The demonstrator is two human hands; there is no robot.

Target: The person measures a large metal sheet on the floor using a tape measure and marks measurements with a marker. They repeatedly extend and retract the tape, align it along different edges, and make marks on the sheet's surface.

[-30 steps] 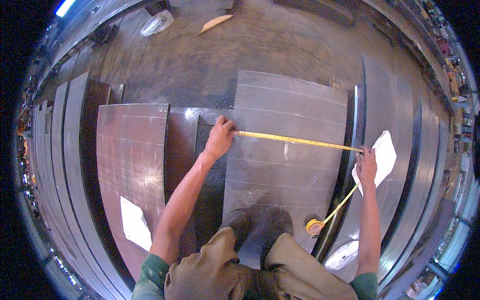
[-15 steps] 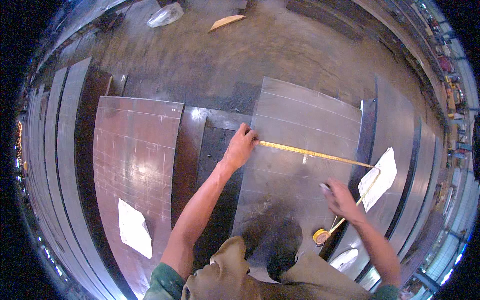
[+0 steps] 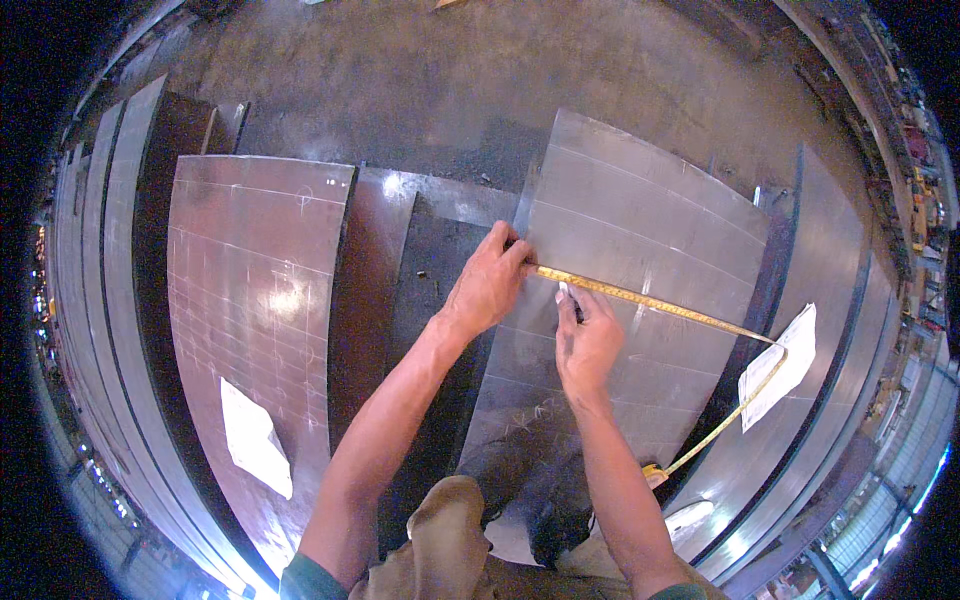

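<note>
My left hand [image 3: 492, 275] is closed on the end of a yellow tape measure [image 3: 640, 298] at the left edge of a grey steel plate [image 3: 640, 200] marked with pale lines. From there the blade runs right across the plate, then bends sharply back toward the tape's case [image 3: 654, 474], which is partly hidden by my right forearm. My right hand [image 3: 588, 345] is closed around a short white stick of chalk [image 3: 563, 288]. The chalk's tip is just below the blade, near my left hand.
A reddish-brown plate [image 3: 260, 230] with a white paper [image 3: 255, 440] lies to the left. White sheets [image 3: 778, 368] rest on a plate at the right, under the bent tape. Dark gaps separate the plates. Long steel plates [image 3: 128, 200] line the far left.
My right hand has swung left from the plate's right side to the tape near my left hand. My left hand keeps hold of the tape's end. The view has shifted slightly.
</note>
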